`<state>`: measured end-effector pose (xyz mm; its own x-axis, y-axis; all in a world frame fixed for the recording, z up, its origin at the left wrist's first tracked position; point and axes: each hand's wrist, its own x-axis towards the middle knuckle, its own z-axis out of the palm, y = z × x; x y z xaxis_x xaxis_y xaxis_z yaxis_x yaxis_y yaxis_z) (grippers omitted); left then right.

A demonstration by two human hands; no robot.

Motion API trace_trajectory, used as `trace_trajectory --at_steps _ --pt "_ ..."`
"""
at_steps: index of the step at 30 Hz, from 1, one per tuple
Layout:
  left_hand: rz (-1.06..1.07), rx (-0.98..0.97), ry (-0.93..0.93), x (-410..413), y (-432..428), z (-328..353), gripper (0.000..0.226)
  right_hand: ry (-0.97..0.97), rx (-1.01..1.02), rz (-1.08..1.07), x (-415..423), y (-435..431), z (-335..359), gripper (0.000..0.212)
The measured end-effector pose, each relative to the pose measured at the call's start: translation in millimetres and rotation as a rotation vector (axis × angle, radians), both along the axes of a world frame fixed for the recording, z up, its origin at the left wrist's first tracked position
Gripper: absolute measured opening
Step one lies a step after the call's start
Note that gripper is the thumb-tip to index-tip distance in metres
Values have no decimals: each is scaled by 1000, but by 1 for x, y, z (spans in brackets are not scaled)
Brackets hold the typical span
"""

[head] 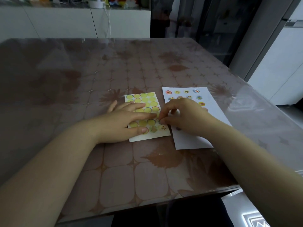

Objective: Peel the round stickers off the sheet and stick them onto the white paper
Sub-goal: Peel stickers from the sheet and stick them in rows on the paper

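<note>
Stickers (pixel 177 92) dot the far end of the paper (pixel 214 112), which lies on the counter (pixel 114 169) just right of the sheet (pixel 147 99). Left grip (pixel 126 122) lies flat, fingers (pixel 146 114) straight, pressing the sheet down; right grip (pixel 185 117) pinches one sticker (pixel 160 122) between thumb and forefinger at the sheet's near right edge.

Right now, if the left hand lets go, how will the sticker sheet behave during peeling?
The sticker sheet looks thin and light, so it would probably lift and bend as the right hand pulls a sticker. The table looks glossy, so it may slide. The left hand lies flat on it, likely preventing this.
</note>
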<state>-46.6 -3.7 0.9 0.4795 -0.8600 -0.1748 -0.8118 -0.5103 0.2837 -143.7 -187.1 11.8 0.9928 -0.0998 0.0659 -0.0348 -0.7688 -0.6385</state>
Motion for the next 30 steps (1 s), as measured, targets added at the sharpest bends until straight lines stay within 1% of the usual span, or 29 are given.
trace_trajectory --at_steps 4,10,15,17,19,21,23,26,30 --pt "9 12 10 0 -1 0 41 -3 81 -47 -3 -1 -1 2" --pt "15 3 20 -1 -1 0 42 -19 96 -89 -3 -3 -4 4" --pt "21 22 13 -1 -1 0 37 -46 148 -143 -4 -3 -5 10" --pt "15 21 4 0 0 0 44 -52 149 -161 -7 -7 1 5" --pt "8 5 -3 0 1 -2 52 -57 100 -175 -16 -21 15 1" --pt "7 -16 -13 0 2 -3 56 -20 58 -241 -30 -44 29 6" --pt "1 -35 -27 0 1 -4 58 76 31 -313 -46 -66 33 7" --pt "-7 -33 -21 0 -1 -4 51 217 78 -336 -61 -80 23 3" --pt "-14 -52 -7 -1 -1 -4 54 219 81 -381 -66 -85 9 6"
